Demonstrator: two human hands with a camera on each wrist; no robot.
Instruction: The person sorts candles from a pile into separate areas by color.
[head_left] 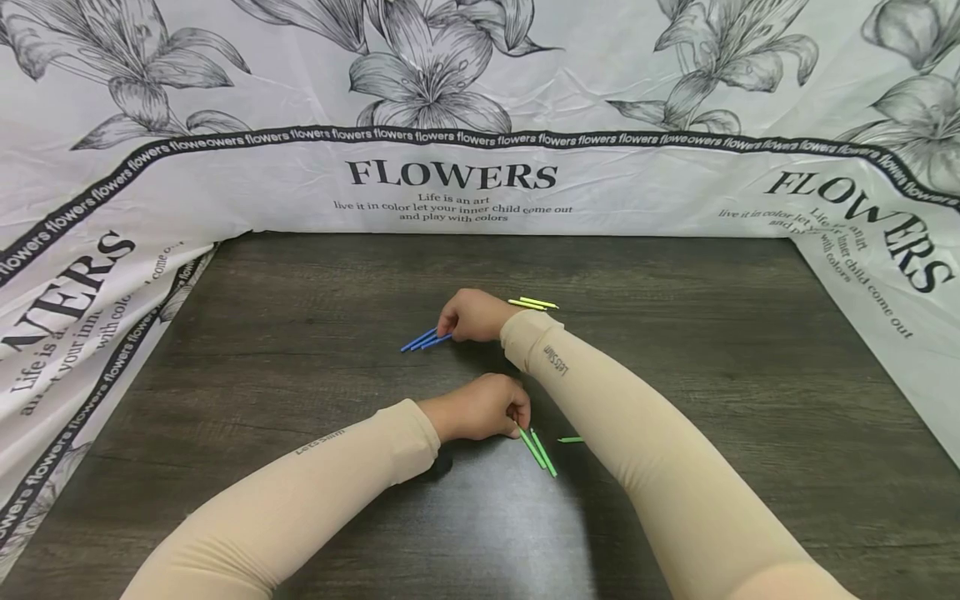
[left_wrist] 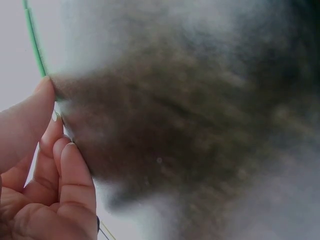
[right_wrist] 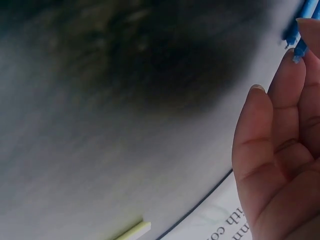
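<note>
My right hand (head_left: pixel 476 317) is over the far middle of the table, its thumb and fingers pinching the end of a thin blue candle (head_left: pixel 437 341). Two more blue candles (head_left: pixel 414 341) lie close beside it, side by side at a slant. Nearer the front, my left hand (head_left: pixel 483 407) pinches the upper end of a slim green candle (head_left: pixel 532 448); the left wrist view shows that green candle (left_wrist: pixel 34 42) at the thumb tip. A second green candle (head_left: pixel 544 454) lies right next to it. Another green candle (head_left: pixel 571 439) is partly hidden under the right forearm.
Several yellow candles (head_left: pixel 534 303) lie behind the right wrist. The dark wood-grain table (head_left: pixel 300 308) is bordered at the back and sides by a white flower-printed cloth (head_left: pixel 450 187). The right forearm crosses above the table's middle.
</note>
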